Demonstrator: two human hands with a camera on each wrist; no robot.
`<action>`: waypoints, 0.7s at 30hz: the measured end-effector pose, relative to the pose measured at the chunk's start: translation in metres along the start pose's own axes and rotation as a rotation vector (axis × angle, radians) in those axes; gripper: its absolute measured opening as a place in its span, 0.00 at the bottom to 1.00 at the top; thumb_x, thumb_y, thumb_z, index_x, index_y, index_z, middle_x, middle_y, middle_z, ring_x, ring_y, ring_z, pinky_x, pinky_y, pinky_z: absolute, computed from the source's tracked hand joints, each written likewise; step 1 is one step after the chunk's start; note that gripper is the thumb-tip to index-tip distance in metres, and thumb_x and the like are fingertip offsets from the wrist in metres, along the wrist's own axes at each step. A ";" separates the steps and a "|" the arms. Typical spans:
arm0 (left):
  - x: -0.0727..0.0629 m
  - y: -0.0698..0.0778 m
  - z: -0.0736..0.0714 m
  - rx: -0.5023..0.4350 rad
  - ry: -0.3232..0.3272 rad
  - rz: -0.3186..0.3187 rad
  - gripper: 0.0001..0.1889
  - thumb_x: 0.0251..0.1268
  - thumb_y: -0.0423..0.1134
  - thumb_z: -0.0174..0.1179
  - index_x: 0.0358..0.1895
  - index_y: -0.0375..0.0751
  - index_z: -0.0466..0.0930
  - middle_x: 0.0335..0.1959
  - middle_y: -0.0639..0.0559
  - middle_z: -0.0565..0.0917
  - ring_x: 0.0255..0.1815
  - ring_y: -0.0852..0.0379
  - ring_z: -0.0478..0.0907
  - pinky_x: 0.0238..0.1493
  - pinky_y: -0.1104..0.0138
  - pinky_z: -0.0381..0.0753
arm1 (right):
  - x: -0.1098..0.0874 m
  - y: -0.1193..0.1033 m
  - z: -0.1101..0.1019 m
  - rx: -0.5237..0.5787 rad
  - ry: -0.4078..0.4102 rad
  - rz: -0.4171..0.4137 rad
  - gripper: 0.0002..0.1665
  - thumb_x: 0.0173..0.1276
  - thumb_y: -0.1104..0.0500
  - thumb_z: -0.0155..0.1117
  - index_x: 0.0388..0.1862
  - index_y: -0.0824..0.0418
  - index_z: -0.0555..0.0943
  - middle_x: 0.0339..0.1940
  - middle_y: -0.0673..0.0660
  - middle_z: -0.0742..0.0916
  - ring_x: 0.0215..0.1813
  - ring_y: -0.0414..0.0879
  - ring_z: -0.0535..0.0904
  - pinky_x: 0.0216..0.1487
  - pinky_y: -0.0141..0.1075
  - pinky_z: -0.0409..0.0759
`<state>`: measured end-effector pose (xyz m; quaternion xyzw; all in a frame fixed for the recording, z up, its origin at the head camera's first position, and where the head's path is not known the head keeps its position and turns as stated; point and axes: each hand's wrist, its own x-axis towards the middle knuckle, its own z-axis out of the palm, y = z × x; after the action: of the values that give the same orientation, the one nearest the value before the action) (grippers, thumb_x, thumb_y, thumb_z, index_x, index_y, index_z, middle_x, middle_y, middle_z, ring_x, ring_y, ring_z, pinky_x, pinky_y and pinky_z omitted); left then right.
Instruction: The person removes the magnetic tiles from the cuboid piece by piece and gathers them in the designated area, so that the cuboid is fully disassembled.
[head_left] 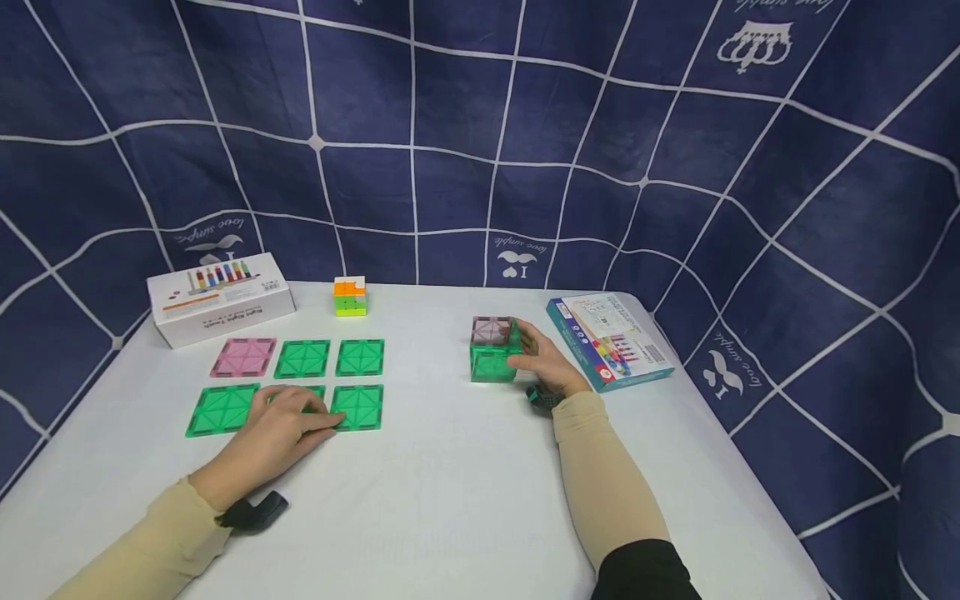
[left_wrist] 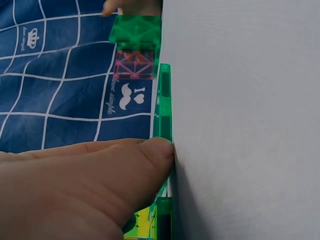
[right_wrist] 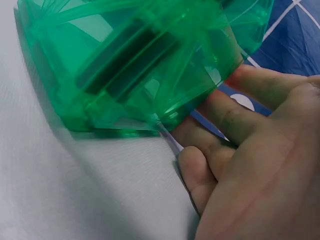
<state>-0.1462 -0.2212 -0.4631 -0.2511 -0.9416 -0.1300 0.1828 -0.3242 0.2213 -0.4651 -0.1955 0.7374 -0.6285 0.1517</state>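
Observation:
My left hand (head_left: pixel 283 425) is low over the tiles at the left, its thumb and fingertips pinching the near-left corner of a green magnetic tile (head_left: pixel 363 408). The left wrist view shows the thumb (left_wrist: pixel 157 150) on that tile's edge. Another green tile lies partly hidden under this hand. At the right, my right hand (head_left: pixel 547 358) grips the right side of a box-shaped build of magnetic tiles (head_left: pixel 491 364), green in front with a pink tile (head_left: pixel 491 330) at the back. Seen from the right wrist, fingers (right_wrist: pixel 232 117) touch its green wall (right_wrist: pixel 185 95).
More flat tiles lie at the left: a pink one (head_left: pixel 243 357) and several green ones (head_left: pixel 302 359). Behind them stand a white box (head_left: pixel 221 300) and a puzzle cube (head_left: pixel 350 297). A blue-edged flat box (head_left: pixel 611 340) lies right of the right hand. A blue curtain (head_left: pixel 450 108) hangs behind the white table (head_left: pixel 442 500).

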 end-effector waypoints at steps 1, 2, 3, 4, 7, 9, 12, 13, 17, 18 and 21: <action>0.000 0.000 0.001 -0.004 0.002 -0.004 0.15 0.56 0.41 0.78 0.48 0.55 0.93 0.41 0.58 0.84 0.53 0.50 0.77 0.64 0.38 0.59 | 0.000 0.000 0.000 0.027 0.001 -0.004 0.43 0.76 0.53 0.56 0.84 0.60 0.53 0.83 0.64 0.62 0.85 0.59 0.51 0.84 0.56 0.42; 0.000 0.001 0.001 -0.011 0.002 -0.009 0.14 0.56 0.41 0.78 0.47 0.55 0.93 0.41 0.58 0.84 0.53 0.50 0.77 0.64 0.38 0.59 | 0.001 0.000 0.001 0.059 0.008 -0.003 0.40 0.79 0.50 0.50 0.84 0.60 0.53 0.83 0.64 0.62 0.85 0.59 0.50 0.84 0.56 0.41; 0.000 0.001 0.001 -0.015 0.000 -0.016 0.14 0.56 0.42 0.78 0.47 0.55 0.93 0.41 0.58 0.83 0.53 0.49 0.77 0.65 0.38 0.58 | 0.002 -0.001 0.001 0.092 0.019 -0.002 0.40 0.81 0.46 0.45 0.84 0.61 0.52 0.82 0.65 0.63 0.85 0.60 0.51 0.84 0.57 0.40; 0.000 0.002 0.001 -0.020 -0.002 -0.022 0.14 0.57 0.42 0.77 0.47 0.55 0.93 0.42 0.57 0.83 0.54 0.49 0.76 0.65 0.37 0.58 | 0.002 -0.001 0.002 0.122 0.035 -0.007 0.40 0.82 0.43 0.40 0.84 0.62 0.52 0.81 0.67 0.64 0.84 0.61 0.52 0.84 0.57 0.40; 0.000 0.003 0.001 -0.029 -0.016 -0.041 0.13 0.58 0.43 0.77 0.48 0.54 0.93 0.43 0.56 0.83 0.56 0.48 0.76 0.65 0.37 0.57 | 0.005 -0.001 0.004 0.165 0.099 -0.025 0.40 0.84 0.42 0.40 0.83 0.64 0.53 0.79 0.69 0.67 0.81 0.63 0.58 0.83 0.57 0.46; 0.000 0.004 0.001 -0.031 -0.025 -0.046 0.13 0.59 0.44 0.76 0.48 0.54 0.93 0.44 0.56 0.83 0.56 0.48 0.76 0.65 0.37 0.57 | 0.005 -0.002 0.006 0.111 0.152 -0.022 0.38 0.83 0.44 0.46 0.82 0.62 0.57 0.78 0.66 0.69 0.79 0.61 0.62 0.81 0.57 0.52; 0.001 0.005 0.001 -0.035 -0.031 -0.046 0.13 0.60 0.44 0.76 0.49 0.54 0.92 0.44 0.55 0.83 0.57 0.48 0.76 0.65 0.37 0.57 | 0.004 0.000 0.008 -0.025 0.206 -0.002 0.34 0.80 0.44 0.52 0.79 0.56 0.66 0.77 0.59 0.72 0.78 0.56 0.64 0.79 0.58 0.58; 0.001 0.005 0.001 -0.034 -0.030 -0.043 0.13 0.60 0.44 0.76 0.49 0.53 0.92 0.45 0.55 0.83 0.57 0.48 0.76 0.65 0.37 0.57 | 0.004 0.000 0.008 -0.061 0.219 0.005 0.33 0.80 0.43 0.52 0.78 0.55 0.68 0.76 0.58 0.74 0.77 0.56 0.66 0.78 0.58 0.60; 0.002 0.007 0.001 -0.044 -0.023 -0.040 0.16 0.60 0.45 0.75 0.52 0.52 0.91 0.50 0.51 0.84 0.60 0.46 0.75 0.65 0.37 0.57 | 0.004 0.002 0.010 -0.095 0.232 0.009 0.33 0.79 0.42 0.53 0.76 0.54 0.71 0.74 0.58 0.77 0.76 0.56 0.67 0.77 0.59 0.61; 0.004 0.008 0.000 -0.054 -0.018 -0.040 0.17 0.61 0.45 0.75 0.54 0.51 0.90 0.51 0.50 0.84 0.61 0.45 0.75 0.64 0.37 0.58 | 0.004 0.001 0.011 -0.089 0.233 0.001 0.32 0.80 0.41 0.52 0.76 0.54 0.71 0.74 0.58 0.77 0.76 0.56 0.67 0.77 0.58 0.61; 0.009 0.013 -0.001 -0.124 -0.016 -0.048 0.22 0.64 0.46 0.73 0.61 0.49 0.86 0.56 0.49 0.84 0.63 0.44 0.75 0.65 0.39 0.61 | 0.006 0.001 0.014 -0.075 0.244 -0.010 0.30 0.81 0.42 0.49 0.76 0.52 0.72 0.75 0.55 0.76 0.77 0.53 0.66 0.78 0.56 0.60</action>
<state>-0.1467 -0.2063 -0.4566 -0.2405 -0.9389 -0.1902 0.1563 -0.3232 0.2069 -0.4686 -0.1267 0.7723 -0.6205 0.0502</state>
